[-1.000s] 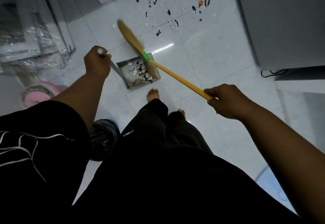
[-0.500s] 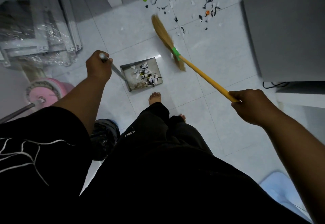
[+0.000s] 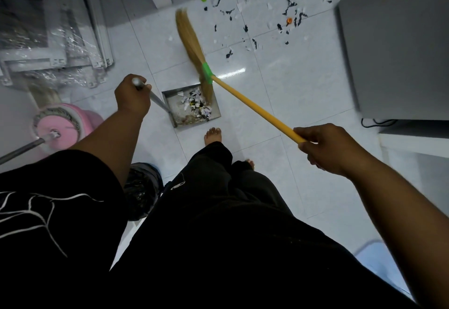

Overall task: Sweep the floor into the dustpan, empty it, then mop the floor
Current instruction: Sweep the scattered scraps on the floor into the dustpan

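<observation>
A metal dustpan (image 3: 171, 104) lies on the white tile floor just ahead of my bare foot, with paper scraps piled inside. My left hand (image 3: 132, 96) is shut on its grey handle (image 3: 155, 98). My right hand (image 3: 325, 147) grips the yellow stick of the broom (image 3: 252, 107). The straw bristles (image 3: 190, 41) stretch from the pan's far right corner out over the floor to the upper left. Black and white scraps (image 3: 252, 29) and a few coloured caps lie scattered farther out.
A pink mop bucket (image 3: 60, 126) with a mop handle stands at the left, below plastic-wrapped panels (image 3: 48, 36). A black-lined bin (image 3: 142, 187) sits by my left leg. A grey cabinet (image 3: 398, 46) fills the right side, with a cable at its base.
The broom swung out to the right, then back; its lower bristles now rest at the dustpan's mouth again. The view has shifted, bringing the pink bucket further into sight.
</observation>
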Demonstrator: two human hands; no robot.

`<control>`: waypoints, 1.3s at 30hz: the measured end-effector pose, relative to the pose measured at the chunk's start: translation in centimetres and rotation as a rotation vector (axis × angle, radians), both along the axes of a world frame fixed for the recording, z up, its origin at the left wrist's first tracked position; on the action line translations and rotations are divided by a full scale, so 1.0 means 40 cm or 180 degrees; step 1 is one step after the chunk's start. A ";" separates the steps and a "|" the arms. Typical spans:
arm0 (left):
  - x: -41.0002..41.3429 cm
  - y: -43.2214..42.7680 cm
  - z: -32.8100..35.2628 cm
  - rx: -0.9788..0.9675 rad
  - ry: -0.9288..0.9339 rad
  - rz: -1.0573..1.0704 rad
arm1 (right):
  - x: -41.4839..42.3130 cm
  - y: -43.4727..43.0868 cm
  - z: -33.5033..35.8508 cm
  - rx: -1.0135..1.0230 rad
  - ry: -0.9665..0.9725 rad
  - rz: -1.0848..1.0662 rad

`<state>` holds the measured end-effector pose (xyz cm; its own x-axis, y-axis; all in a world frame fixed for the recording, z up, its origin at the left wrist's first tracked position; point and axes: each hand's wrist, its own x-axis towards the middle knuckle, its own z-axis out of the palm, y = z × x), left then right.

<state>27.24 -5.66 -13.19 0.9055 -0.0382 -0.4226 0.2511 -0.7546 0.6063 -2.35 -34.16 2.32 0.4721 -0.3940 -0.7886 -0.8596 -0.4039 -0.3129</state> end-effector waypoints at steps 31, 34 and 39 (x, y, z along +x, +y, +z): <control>0.049 0.047 0.122 -0.1279 0.0068 0.0995 | 0.057 -0.189 0.111 -0.0842 0.0190 -0.0312; -0.028 -0.070 0.108 -0.0994 -0.0016 0.0468 | 0.073 -0.191 0.124 -0.0936 0.0197 -0.0242; 0.077 0.029 0.108 -0.1187 0.0050 0.0956 | 0.075 -0.209 0.147 -0.0985 0.0270 -0.0122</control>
<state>30.32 -4.51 -8.86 0.8933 0.0727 -0.4435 0.4361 -0.3789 0.8163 0.63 -42.51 8.19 0.3902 -0.6375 -0.6644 -0.8938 -0.4356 -0.1069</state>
